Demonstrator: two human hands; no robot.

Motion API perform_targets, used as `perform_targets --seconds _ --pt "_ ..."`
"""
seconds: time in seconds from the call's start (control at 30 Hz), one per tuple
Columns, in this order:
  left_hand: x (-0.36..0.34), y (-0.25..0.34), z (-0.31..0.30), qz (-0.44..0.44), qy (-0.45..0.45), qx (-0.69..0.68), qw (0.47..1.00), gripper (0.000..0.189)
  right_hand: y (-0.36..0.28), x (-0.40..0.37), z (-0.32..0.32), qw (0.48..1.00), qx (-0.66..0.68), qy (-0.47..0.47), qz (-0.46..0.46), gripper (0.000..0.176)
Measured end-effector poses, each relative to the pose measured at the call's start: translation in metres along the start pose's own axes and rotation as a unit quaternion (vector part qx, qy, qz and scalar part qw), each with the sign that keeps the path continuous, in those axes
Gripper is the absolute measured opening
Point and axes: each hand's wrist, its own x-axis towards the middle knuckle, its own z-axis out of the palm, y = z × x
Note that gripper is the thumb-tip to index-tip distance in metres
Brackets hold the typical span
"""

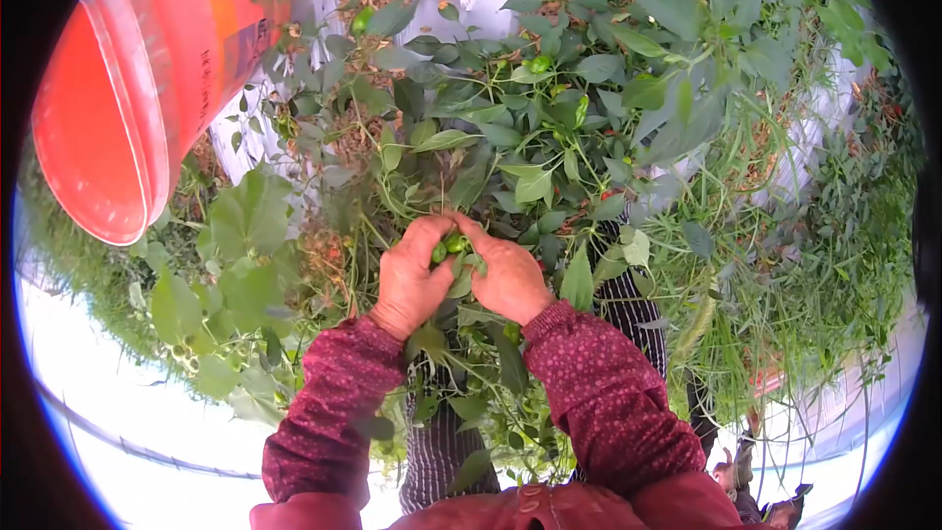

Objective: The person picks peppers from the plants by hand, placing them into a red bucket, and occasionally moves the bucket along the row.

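Small green peppers (454,244) sit between my two hands in the middle of the head view, among the leaves of a pepper plant (535,182). My left hand (414,273) curls around these peppers, its thumb pressed toward them. From the other side, my right hand (507,273) meets it with fingertips pinched together just above the peppers. What exactly those right fingertips grip is hidden. A leaf hangs between the two palms. More green peppers (540,64) grow on the plant beyond my hands.
A red plastic bucket (186,69) lies tilted at upper left, its mouth facing lower left. Pale ground sheeting (456,15) shows between the plants. Broad leaves (250,216) stand at left, long grass (756,275) at right. Something like another person (746,476) appears at the lower right edge.
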Motion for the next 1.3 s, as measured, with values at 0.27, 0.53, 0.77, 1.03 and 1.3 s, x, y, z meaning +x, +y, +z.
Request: perform_targets --seconds 0.27,0.53,0.77,1.03,1.3 --pt "-0.018 0.004 -0.008 0.019 -0.046 0.064 0.997 0.04 0.0 -0.005 0.011 0.994 -0.106 -0.007 0.017 0.047" --pt "-0.011 0.004 -0.05 -0.211 -0.005 -0.371 0.904 0.03 0.022 -0.014 0.036 0.982 -0.158 0.075 -0.07 0.033" --pt "0.008 0.005 -0.09 -0.225 0.039 -0.541 0.809 0.026 -0.007 -0.011 0.008 0.983 -0.162 0.064 -0.06 0.051" --pt "0.017 0.043 -0.097 -0.151 0.086 -0.582 0.795 0.029 -0.039 -0.006 -0.066 0.954 0.222 0.146 -0.142 0.055" --pt "-0.002 0.06 -0.128 -0.153 0.067 -0.536 0.828 0.028 -0.08 -0.029 -0.081 0.953 0.28 0.087 -0.077 0.036"
